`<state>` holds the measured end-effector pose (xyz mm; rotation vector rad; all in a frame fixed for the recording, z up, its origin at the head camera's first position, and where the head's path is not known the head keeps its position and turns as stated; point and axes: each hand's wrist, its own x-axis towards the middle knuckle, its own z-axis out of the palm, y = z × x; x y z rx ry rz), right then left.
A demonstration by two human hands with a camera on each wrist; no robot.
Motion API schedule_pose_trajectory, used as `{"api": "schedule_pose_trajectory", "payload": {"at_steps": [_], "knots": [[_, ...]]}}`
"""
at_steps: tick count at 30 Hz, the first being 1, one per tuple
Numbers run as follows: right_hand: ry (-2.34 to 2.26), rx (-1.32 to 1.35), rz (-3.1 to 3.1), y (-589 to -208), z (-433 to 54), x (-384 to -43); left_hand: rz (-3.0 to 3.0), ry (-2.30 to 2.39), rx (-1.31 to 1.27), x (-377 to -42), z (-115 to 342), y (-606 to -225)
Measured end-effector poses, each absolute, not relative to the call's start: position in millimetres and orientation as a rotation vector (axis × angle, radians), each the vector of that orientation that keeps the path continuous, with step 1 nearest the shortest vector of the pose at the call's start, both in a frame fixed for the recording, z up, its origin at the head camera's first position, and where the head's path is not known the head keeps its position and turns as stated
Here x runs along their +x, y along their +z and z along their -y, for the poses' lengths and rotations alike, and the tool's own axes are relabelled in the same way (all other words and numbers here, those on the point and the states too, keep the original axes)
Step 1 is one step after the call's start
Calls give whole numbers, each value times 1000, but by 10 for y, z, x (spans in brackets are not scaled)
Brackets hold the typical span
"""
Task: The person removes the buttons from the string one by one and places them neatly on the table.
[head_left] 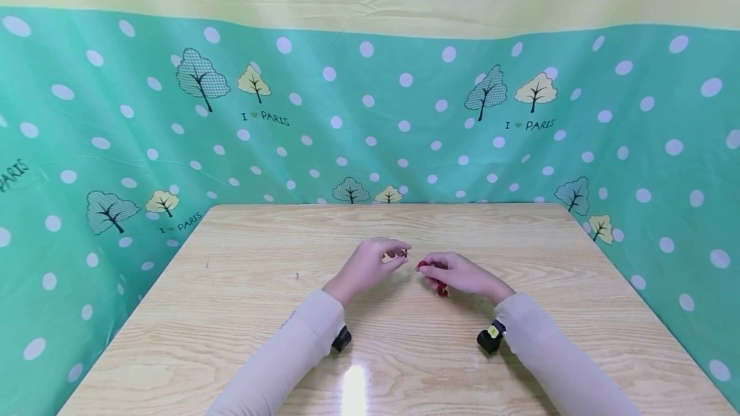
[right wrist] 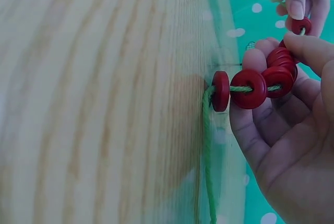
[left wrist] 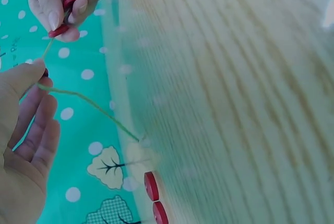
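My left hand [head_left: 367, 267] pinches a red disc-shaped bead [right wrist: 301, 26] between thumb and fingers, with green string through it. From those fingers one end of the green string [left wrist: 94, 107] trails down toward the table. To its right, my right hand [head_left: 459, 273] holds several red disc beads [right wrist: 282, 59] threaded on the same string, stacked between thumb and curled fingers. Past the right fingers hang more beads; the lowest bead [right wrist: 221, 91] is at the table, where the string [right wrist: 207, 156] runs on below it. A short stretch of string spans the gap between the hands.
Two loose red beads [left wrist: 155, 198] stand on edge on the wooden table [head_left: 260, 339] in the left wrist view. A tiny dark speck [head_left: 297, 275] lies left of the hands. Behind the table hangs a green dotted curtain [head_left: 370, 127]. Each wrist bears a black camera [head_left: 490, 339].
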<state>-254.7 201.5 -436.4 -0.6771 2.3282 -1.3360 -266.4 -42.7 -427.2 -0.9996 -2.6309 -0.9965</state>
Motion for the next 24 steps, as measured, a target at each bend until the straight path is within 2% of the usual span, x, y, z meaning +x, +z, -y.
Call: {"api": "schedule_pose_trajectory", "payload": {"at_steps": [24], "knots": [[-1298,-689,-2365,-4336,-2017,-2536,2634,-1081,-862,-2718,652,-4132]]}}
